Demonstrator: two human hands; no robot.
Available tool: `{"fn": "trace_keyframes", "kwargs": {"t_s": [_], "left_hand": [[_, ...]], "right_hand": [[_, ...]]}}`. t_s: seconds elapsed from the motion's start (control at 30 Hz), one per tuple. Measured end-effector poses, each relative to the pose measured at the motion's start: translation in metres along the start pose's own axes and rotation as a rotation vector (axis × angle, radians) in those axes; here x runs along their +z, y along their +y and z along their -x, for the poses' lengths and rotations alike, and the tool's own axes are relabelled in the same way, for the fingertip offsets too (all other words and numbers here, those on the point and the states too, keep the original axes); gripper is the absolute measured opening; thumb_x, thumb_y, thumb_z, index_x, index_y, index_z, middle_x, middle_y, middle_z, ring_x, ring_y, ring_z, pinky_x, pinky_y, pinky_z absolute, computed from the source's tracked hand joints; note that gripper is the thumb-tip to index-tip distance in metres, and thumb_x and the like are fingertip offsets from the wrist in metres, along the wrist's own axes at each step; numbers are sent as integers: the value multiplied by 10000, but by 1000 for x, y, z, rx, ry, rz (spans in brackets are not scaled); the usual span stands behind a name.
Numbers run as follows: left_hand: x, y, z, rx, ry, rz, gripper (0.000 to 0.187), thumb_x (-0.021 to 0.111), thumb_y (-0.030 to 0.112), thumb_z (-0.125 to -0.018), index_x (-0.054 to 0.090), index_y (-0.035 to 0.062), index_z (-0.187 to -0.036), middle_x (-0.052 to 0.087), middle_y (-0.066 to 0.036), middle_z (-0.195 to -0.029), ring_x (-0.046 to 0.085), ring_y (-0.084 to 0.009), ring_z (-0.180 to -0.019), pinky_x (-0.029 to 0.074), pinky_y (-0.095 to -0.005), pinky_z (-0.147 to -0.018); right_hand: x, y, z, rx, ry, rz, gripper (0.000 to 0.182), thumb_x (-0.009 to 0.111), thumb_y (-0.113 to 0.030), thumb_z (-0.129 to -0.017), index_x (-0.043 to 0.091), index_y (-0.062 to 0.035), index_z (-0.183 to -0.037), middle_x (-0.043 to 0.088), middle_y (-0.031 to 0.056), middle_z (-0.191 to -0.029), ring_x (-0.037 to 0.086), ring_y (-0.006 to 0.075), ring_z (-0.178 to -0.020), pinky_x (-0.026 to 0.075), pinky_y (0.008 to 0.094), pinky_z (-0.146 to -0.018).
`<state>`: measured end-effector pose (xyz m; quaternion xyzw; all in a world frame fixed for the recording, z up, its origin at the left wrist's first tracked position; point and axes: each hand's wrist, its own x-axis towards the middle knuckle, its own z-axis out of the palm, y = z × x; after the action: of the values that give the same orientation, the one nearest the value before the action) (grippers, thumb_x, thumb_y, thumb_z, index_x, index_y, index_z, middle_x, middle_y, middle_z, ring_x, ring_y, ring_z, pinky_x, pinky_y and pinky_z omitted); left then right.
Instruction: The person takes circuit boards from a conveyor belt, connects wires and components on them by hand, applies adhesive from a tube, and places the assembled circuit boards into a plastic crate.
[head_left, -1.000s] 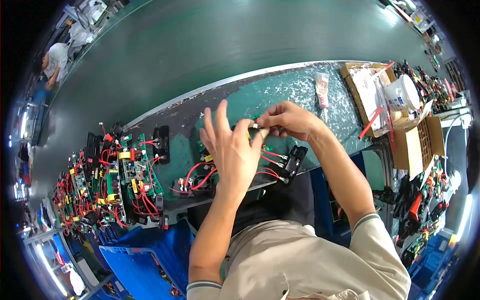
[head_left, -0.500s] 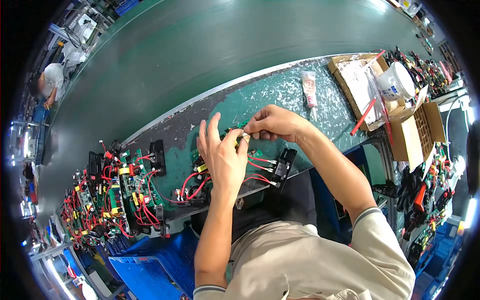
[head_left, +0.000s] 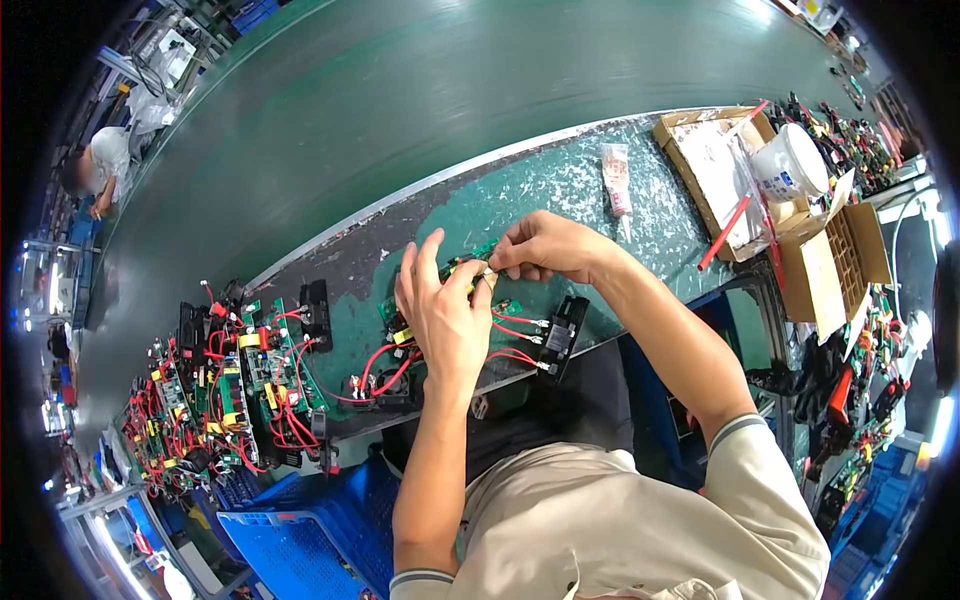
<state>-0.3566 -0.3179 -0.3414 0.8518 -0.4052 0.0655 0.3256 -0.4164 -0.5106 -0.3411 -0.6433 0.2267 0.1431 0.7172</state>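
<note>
A green circuit board (head_left: 506, 307) with red wires lies on the bench beneath my hands, largely covered by them. My left hand (head_left: 445, 310) is over it, thumb and index finger pinched near a small pale piece, other fingers raised. My right hand (head_left: 540, 248) pinches at the same spot from the right; what its fingertips hold is too small to name. Red wires run right to a black module (head_left: 563, 338) and left to a dark part (head_left: 385, 388) at the bench edge.
Wired circuit boards (head_left: 255, 370) are piled at left, above a blue crate (head_left: 300, 535). A glue tube (head_left: 617, 188) lies behind my right hand. At right are a shallow carton (head_left: 690, 180), a white bucket (head_left: 790, 165) and a divided box (head_left: 850, 265). Another person (head_left: 105, 165) is far left.
My hands stay nearly in place, with the left shifted very slightly. The black module has moved a little to the left.
</note>
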Motion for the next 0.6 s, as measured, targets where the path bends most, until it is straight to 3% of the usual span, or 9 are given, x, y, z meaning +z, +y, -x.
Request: {"fn": "trace_keyframes", "kwargs": {"t_s": [0.2, 0.3, 0.4, 0.43, 0.53, 0.6], "left_hand": [[1, 2, 0, 4, 3, -9, 219, 808, 148, -790, 761, 92, -997, 543, -117, -1414, 455, -391, -1346, 331, -542, -1125], [0, 3, -1, -9, -4, -4, 249, 805, 134, -779, 748, 107, -1019, 568, -110, -1384, 504, -358, -1300, 352, -511, -1097], [0, 2, -1, -5, -10, -17, 262, 803, 110, -759, 723, 122, -1007, 617, -96, -1328, 562, -324, -1240, 383, -466, -1056], [1, 2, 0, -5, -13, -14, 260, 800, 104, -757, 711, 120, -1001, 628, -94, -1307, 574, -317, -1223, 383, -462, -1052], [4, 2, 1, 4, 16, -12, 242, 771, 65, -752, 640, 101, -952, 661, -87, -1245, 598, -294, -1182, 380, -463, -1031], [6, 1, 1, 6, 37, -13, 236, 757, 51, -752, 618, 94, -938, 665, -82, -1239, 600, -293, -1172, 379, -465, -1022]], "right_hand": [[9, -7, 13, -44, 142, 161, 172, 728, -208, -905, 741, -37, -902, 640, 1, -729, 533, 86, -618, 403, 245, -541], [5, 5, 7, -106, 187, 206, 203, 719, -206, -895, 739, -6, -925, 690, 47, -755, 602, 122, -659, 477, 286, -597], [15, 11, 7, -351, 411, 536, 247, 685, -224, -859, 748, 4, -932, 726, 177, -802, 713, 325, -767, 551, 422, -712], [19, 7, 12, -324, 437, 616, 239, 673, -219, -863, 740, -7, -953, 725, 223, -886, 710, 415, -865, 558, 488, -786], [34, -4, 21, -303, 557, 799, 206, 704, -187, -869, 707, 12, -925, 733, 188, -824, 727, 341, -768, 561, 422, -709], [37, -7, 21, -296, 587, 889, 217, 709, -199, -865, 701, 14, -905, 730, 187, -811, 722, 367, -768, 564, 438, -705]]}}
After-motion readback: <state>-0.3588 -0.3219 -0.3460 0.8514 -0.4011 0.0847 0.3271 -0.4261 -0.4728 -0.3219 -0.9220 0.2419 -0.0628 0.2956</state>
